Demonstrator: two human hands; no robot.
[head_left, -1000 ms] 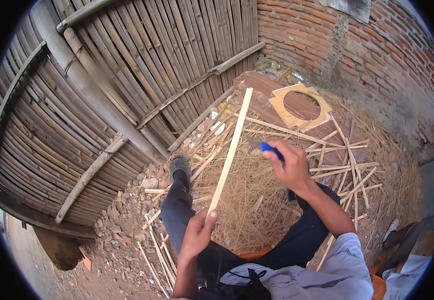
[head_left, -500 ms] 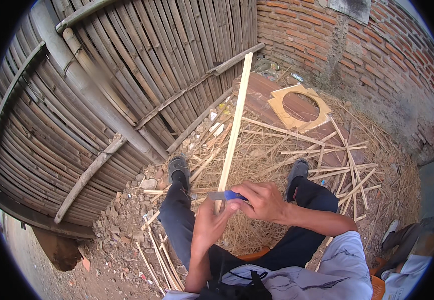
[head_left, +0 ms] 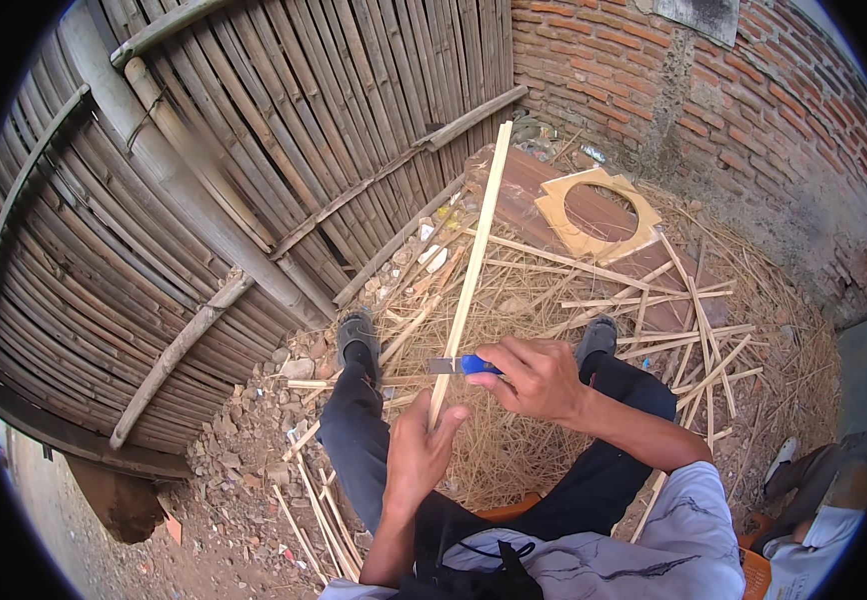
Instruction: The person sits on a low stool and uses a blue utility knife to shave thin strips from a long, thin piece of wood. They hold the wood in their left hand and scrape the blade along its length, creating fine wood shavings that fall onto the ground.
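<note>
A long pale bamboo strip [head_left: 483, 235] slants up and away from me between my knees. My left hand [head_left: 421, 448] grips its near end, thumb along one side. In my right hand [head_left: 537, 377] is a knife [head_left: 476, 365] with a blue handle and a short, wide grey blade. The blade lies across the strip a little beyond my left hand and seems to touch it. My right fingers are wrapped round the handle and hide part of it.
Loose bamboo strips [head_left: 711, 370] and fine shavings [head_left: 514, 440] cover the ground. A board with a round hole [head_left: 644, 236] lies on brown planks ahead. A bamboo fence [head_left: 254, 130] stands left, a brick wall [head_left: 614, 75] at the back. Another person's leg [head_left: 804, 470] shows at right.
The knife in my right hand has moved away from my left hand along the strip. The strip's far end has tipped slightly right and come lower.
</note>
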